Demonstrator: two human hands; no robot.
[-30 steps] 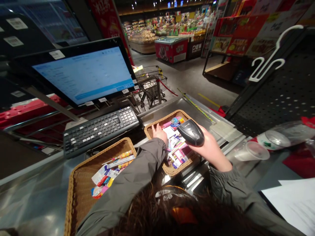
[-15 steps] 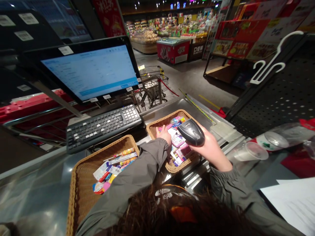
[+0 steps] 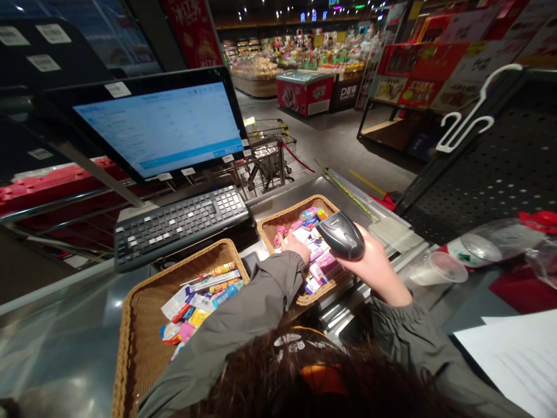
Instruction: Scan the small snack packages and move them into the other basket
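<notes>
Right hand (image 3: pixel 372 261) is wrapped round a black barcode scanner (image 3: pixel 342 235) over the wicker basket (image 3: pixel 313 300): likely light, stiff, drop-shy; hold below the head. Left hand (image 3: pixel 298 246), just beside it, is in among small packets (image 3: pixel 319 271); can't tell if pinching. Packets likely light, slick; take edges. Versus earlier: left hand slightly nearer the scanner, more pink wrapping (image 3: pixel 279 237) by its fingertips.

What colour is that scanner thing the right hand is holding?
The scanner is black with a greyish shine, seen best in the head view.
</notes>
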